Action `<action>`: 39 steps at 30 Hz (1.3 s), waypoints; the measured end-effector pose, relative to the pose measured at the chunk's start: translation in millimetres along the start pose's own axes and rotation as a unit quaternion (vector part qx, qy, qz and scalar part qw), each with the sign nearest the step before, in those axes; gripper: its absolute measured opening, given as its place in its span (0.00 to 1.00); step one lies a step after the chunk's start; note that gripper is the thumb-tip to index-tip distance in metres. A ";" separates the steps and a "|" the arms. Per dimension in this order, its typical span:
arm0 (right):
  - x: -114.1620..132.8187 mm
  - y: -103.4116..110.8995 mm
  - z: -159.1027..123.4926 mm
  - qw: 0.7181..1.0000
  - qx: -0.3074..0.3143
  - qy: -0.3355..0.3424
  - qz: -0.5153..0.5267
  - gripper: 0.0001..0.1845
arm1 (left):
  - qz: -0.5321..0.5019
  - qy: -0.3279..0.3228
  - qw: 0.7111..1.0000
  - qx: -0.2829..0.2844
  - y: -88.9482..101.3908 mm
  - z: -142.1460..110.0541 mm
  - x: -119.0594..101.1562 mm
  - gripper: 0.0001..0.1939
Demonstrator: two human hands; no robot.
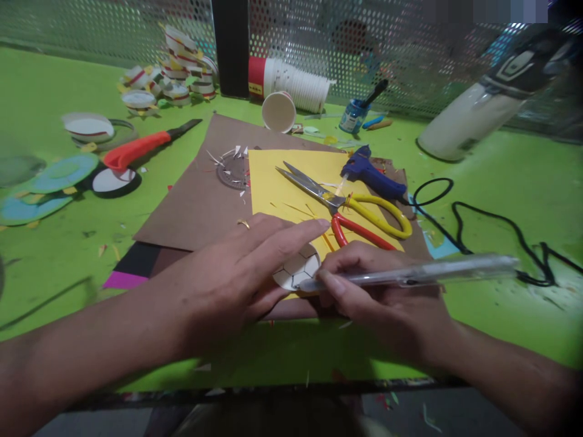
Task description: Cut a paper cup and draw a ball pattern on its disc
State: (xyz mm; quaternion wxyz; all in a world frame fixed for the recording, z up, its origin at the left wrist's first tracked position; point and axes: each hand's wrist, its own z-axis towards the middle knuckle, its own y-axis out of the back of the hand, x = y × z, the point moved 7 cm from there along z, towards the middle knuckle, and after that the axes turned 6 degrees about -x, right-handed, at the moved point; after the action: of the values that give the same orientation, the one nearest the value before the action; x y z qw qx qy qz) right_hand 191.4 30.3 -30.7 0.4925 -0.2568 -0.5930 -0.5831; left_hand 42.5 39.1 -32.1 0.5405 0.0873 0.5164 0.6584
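Note:
My left hand [255, 261] lies over a small white paper disc [303, 267], fingers stretched along its upper edge and thumb at its lower left. Black lines form a football-like pattern on the disc. A clear pen [410, 273] is pinched in my right hand [373, 291], its tip at the disc's lower part. Under the disc is a yellow sheet [273, 182] on top of brown card [191, 194]. Just beyond my right hand rest scissors [337, 206] with a yellow and a red handle, blades apart. Part of the disc is hidden under my left hand.
A blue glue gun [373, 176] with a black cord [496, 212] lies at right. Behind are stacked paper cups [291, 85], a paint jar [353, 116] and a leaning bottle [473, 109]. An orange-handled knife [141, 149] and several decorated white rings [177, 91] are at left.

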 end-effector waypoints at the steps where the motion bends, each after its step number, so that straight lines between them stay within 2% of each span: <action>1: -0.6 -0.5 -0.3 1.000 0.004 -0.001 -0.003 0.06 | -0.005 0.004 1.000 0.002 -0.6 0.2 0.2 0.33; 9: -5.1 -3.2 -2.6 0.998 0.037 -0.021 -0.046 0.07 | -0.043 0.020 0.999 0.011 -4.3 -0.4 -1.9 0.34; 17: -4.0 -3.3 -1.0 0.998 0.032 -0.033 -0.044 0.07 | -0.032 0.018 0.999 -0.008 -3.7 -0.3 -1.8 0.32; 22: -0.5 -3.2 -2.4 0.999 0.023 -0.014 -0.028 0.06 | -0.024 0.030 0.999 0.007 -2.1 0.8 -1.2 0.31; 25: 0.4 2.2 -2.1 0.999 -0.013 -0.021 0.040 0.06 | -0.016 0.032 0.999 0.010 1.2 2.8 -1.3 0.31; 29: -0.3 16.3 -0.9 0.991 -0.102 -0.010 0.088 0.06 | -0.031 0.048 0.998 0.020 3.1 4.0 1.8 0.33; 32: -1.5 24.2 -0.6 0.987 -0.149 0.022 0.063 0.06 | -0.026 0.081 0.996 0.036 2.0 3.2 8.6 0.36; 34: -5.8 27.9 0.1 0.984 -0.172 0.018 0.040 0.08 | -0.029 0.098 0.994 0.043 1.6 3.1 12.1 0.37; 36: -8.8 29.8 1.7 0.983 -0.183 0.013 0.001 0.09 | -0.034 0.106 0.993 0.045 1.9 3.7 13.7 0.37; 39: -0.8 28.2 4.5 0.976 -0.181 0.069 -0.101 0.09 | -0.029 0.107 0.993 0.043 3.3 5.0 13.9 0.37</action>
State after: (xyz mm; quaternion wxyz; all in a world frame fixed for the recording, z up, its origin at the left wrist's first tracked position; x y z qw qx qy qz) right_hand 215.2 40.1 -18.3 0.4160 -0.2392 -0.4654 -0.7437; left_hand 38.2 53.6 -33.4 0.4964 0.0248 0.6016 0.6253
